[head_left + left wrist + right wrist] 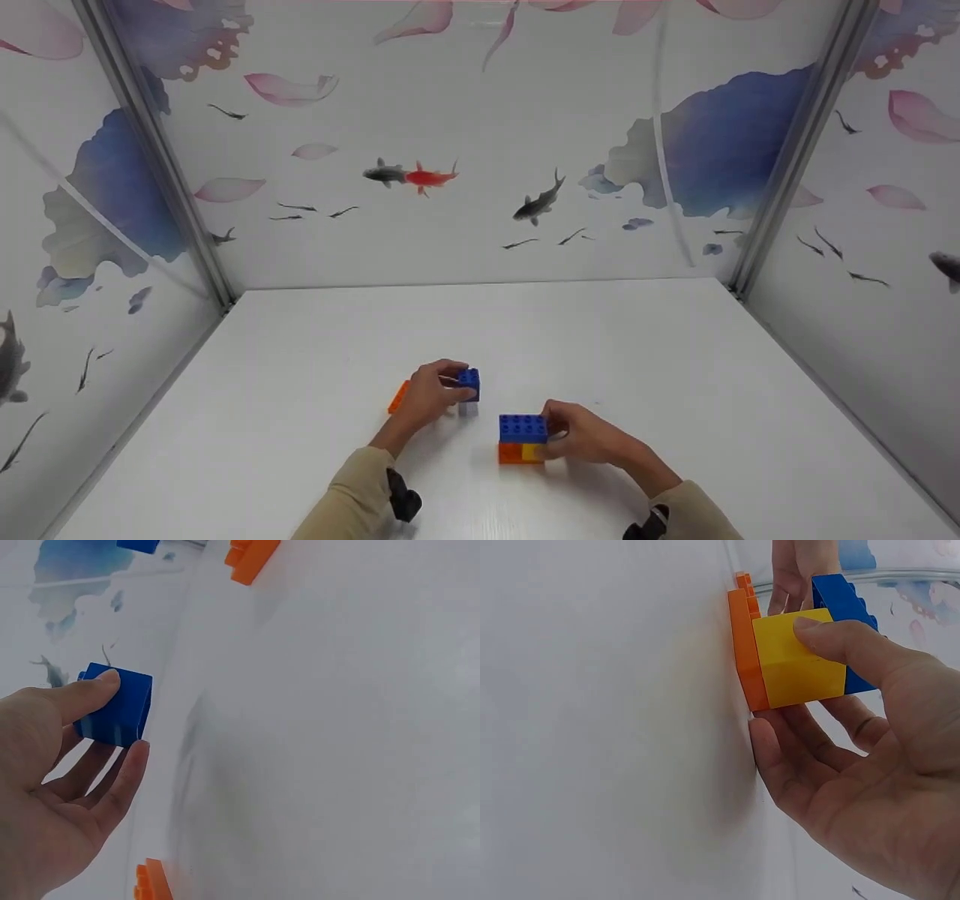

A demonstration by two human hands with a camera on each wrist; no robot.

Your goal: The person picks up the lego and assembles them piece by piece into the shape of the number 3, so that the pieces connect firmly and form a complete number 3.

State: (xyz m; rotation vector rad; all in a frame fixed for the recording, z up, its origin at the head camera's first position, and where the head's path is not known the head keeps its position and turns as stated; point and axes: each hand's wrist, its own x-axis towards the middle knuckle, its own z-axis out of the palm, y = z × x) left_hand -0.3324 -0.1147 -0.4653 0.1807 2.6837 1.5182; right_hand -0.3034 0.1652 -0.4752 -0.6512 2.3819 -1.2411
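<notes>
- I saw white panels [480,97] printed with fish and petals around a white table [480,322].
- Hands well apart, I had the left hand [426,394] pinching a small blue block [469,384], left of the stack and farther out.
- My right hand [585,435] gripped that stack on the table: blue brick [523,427] above yellow brick [799,660] above orange brick [510,453], thumb on yellow.
- Another orange piece [399,397] lay beyond the left wrist.
</notes>
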